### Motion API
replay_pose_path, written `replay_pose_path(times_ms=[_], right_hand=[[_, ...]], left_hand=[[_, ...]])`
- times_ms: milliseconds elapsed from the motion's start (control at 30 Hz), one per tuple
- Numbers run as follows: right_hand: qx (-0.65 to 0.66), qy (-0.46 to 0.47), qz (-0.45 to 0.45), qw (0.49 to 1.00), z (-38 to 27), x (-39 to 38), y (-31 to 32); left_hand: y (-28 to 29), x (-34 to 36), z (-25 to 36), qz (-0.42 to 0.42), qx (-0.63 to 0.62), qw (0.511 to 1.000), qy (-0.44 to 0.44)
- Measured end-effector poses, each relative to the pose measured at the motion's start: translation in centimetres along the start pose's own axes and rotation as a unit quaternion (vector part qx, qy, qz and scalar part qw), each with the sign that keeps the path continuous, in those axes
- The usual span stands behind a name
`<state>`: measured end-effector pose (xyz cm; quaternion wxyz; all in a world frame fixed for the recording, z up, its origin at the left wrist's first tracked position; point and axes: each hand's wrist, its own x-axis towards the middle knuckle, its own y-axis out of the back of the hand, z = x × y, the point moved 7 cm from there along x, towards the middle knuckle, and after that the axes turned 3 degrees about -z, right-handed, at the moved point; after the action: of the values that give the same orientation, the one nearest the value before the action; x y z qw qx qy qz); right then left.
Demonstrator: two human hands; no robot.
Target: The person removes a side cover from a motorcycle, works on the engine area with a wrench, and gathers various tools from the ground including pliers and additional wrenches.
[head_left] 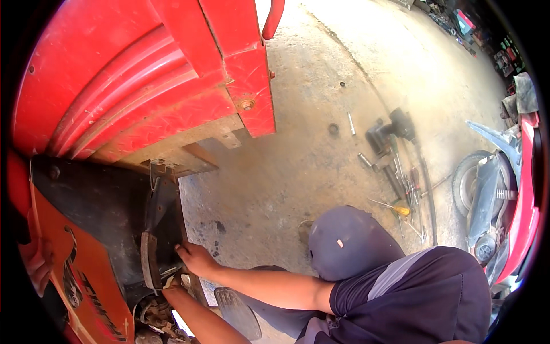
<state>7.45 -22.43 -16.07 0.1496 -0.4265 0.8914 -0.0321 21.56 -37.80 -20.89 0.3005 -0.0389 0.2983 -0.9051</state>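
My right hand reaches in from the right to the edge of a black panel under the red metal body. Its fingers are curled together at that edge; what they hold, if anything, is hidden. Just below it, my left hand comes up from the lower edge, beside a worn metal lever. Its fingers are mostly hidden among small parts. An orange panel with a dark graphic stands left of the black one. At the far left, another hand, apparently a second person's, rests by the orange panel's edge.
A large red metal body overhangs the upper left. Right of it, on the concrete floor, lie a black power tool, a socket, a yellow-handled screwdriver and several other tools. A red motorcycle stands at the far right.
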Motion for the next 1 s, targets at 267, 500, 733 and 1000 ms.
replay_pose_path(times_ms=[267,500,733,1000], right_hand=[[-0.025,0.01,0.01,1.0,-1.2,-0.5,-0.7],[-0.075,0.033,-0.005,0.997,-1.6,-1.1,-2.0],[0.02,-0.1,-0.088,0.991,2.7,0.4,-3.0],[0.128,-0.109,-0.071,0.983,2.8,1.3,-1.3]], left_hand=[[-1.1,-1.1,1.7,0.041,-0.001,0.999,-0.004],[-0.4,-3.1,2.9,0.118,0.013,0.993,-0.008],[-1.8,-2.2,3.0,0.185,-0.036,0.982,-0.025],[-4.1,0.4,1.8,0.198,-0.082,0.976,-0.046]])
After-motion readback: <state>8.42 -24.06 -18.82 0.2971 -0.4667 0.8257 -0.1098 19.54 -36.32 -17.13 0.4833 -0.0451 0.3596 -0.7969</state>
